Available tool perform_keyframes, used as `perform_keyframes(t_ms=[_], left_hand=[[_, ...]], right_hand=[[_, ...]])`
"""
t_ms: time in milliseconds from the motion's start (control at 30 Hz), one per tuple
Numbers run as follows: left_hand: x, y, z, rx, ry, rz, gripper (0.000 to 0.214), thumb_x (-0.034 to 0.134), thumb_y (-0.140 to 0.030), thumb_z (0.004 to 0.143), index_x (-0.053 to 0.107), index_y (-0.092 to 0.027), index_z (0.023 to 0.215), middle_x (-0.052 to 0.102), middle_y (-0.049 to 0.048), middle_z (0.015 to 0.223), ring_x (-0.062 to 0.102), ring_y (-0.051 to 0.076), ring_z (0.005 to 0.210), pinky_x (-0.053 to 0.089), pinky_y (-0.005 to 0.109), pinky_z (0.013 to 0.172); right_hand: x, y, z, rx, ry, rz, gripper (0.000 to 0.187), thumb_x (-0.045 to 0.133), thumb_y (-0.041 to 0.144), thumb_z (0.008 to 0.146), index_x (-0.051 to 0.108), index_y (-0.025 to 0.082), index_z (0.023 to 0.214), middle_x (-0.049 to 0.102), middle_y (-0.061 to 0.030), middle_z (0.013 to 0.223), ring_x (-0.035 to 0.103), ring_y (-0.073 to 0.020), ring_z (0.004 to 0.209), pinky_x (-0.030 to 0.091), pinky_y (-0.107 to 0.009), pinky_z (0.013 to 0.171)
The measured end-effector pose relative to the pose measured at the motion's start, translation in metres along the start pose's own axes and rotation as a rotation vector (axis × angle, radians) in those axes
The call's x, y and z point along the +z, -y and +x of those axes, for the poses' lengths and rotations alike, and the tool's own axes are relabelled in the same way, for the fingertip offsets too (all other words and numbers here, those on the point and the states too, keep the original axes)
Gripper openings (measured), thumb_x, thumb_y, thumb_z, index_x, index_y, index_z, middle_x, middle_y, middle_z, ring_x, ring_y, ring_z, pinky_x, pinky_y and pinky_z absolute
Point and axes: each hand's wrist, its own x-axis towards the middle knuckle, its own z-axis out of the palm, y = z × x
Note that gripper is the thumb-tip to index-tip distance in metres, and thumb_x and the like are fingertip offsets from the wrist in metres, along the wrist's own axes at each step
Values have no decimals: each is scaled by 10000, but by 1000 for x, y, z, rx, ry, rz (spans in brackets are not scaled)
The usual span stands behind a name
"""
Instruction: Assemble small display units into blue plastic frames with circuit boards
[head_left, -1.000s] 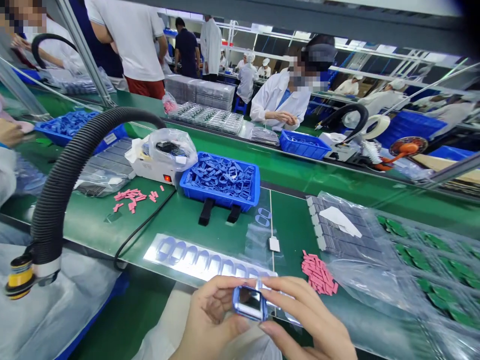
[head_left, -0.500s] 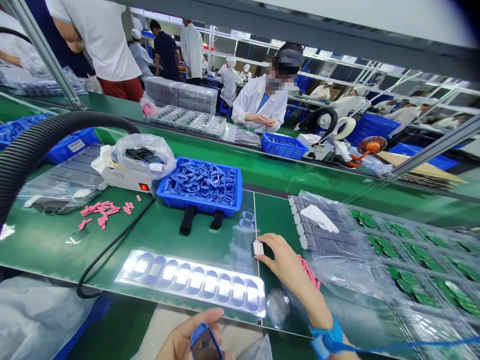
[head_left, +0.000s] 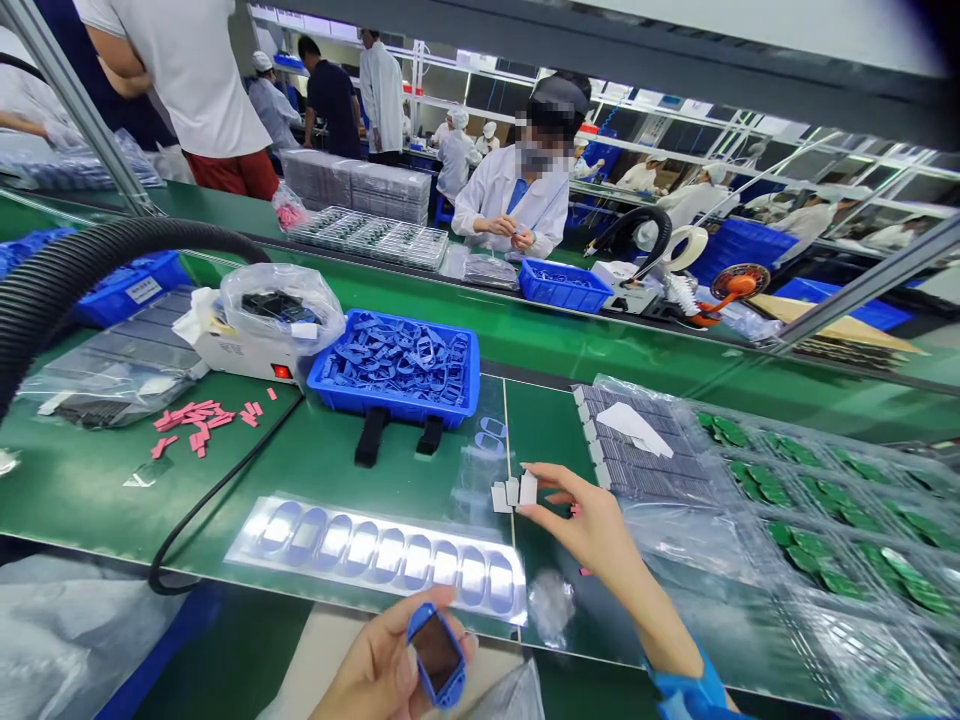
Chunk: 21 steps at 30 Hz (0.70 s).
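Observation:
My left hand [head_left: 379,655], at the table's front edge, grips a small blue plastic frame [head_left: 436,655] with a dark rectangular screen in it. My right hand [head_left: 581,510] pinches a small white rectangular piece [head_left: 528,488] upright between thumb and fingers. Just left of it, other small white pieces [head_left: 500,497] are on the table, close to the one I hold. A clear sheet with a row of oval film stickers [head_left: 375,550] lies between me and the blue bin. Two loose oval films [head_left: 491,433] are behind the white pieces.
A blue bin [head_left: 469,395] of blue frames stands at the back. Left are pink strips [head_left: 196,418], a white machine [head_left: 244,352] and a black cable [head_left: 225,485]. At right lie bagged grey parts [head_left: 645,465] and trays of green boards [head_left: 814,500]. A co-worker [head_left: 517,190] sits opposite.
My left hand has come up and right, bringing the blue frame fully into view. My right hand has shifted slightly right, and several white pieces now show beside its fingertips.

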Motion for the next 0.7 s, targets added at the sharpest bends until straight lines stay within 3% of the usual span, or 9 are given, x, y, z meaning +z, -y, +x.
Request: perform_keyframes(t_ms=[67, 167, 300, 400, 533, 700], left_hand=[[5, -1, 3, 37, 36, 63, 393, 822, -367, 614, 751, -210, 968, 748, 62, 976, 655, 212, 1023, 462, 259, 890], [14, -3, 6, 42, 150, 156, 439, 837, -442, 555, 760, -193, 908, 670, 94, 1186, 619, 256, 1072, 424, 303, 938], [19, -2, 4, 1, 213, 198, 377, 823, -444, 580, 761, -253, 900, 712, 52, 1007, 646, 211, 973, 422, 291, 893], [20, 1, 2, 21, 217, 185, 385, 835, -453, 557, 768, -253, 878, 685, 34, 980, 628, 174, 947, 436, 235, 842], [21, 7, 0, 84, 270, 195, 338, 828, -460, 566, 775, -256, 831, 636, 14, 967, 600, 117, 799, 459, 211, 766], [16, 11, -4, 107, 306, 272, 299, 776, -463, 645, 767, -270, 873, 654, 44, 1000, 599, 199, 980, 450, 267, 833]], right_hand=[[-8, 23, -11, -98, 59, 25, 369, 687, 383, 773, 624, 253, 1112, 690, -55, 1128, 671, -235, 988, 585, -361, 794], [-19, 60, -27, -352, 185, -1, 358, 714, 388, 770, 624, 273, 1097, 652, -36, 1210, 616, -225, 1106, 545, -356, 892], [-22, 89, -39, -547, 158, -70, 290, 644, 320, 844, 595, 244, 1119, 678, -30, 1159, 632, -189, 1063, 538, -303, 868], [-16, 93, -44, -564, 100, -63, 336, 617, 266, 847, 561, 212, 1174, 692, -35, 1122, 645, -182, 1025, 528, -274, 840], [-8, 93, -51, -556, 128, 25, 313, 582, 155, 818, 567, 228, 1122, 716, 7, 1022, 673, -156, 917, 500, -259, 806], [-9, 95, -53, -551, 189, 93, 252, 641, 183, 819, 576, 252, 1053, 733, 43, 935, 689, -124, 753, 485, -237, 696]])
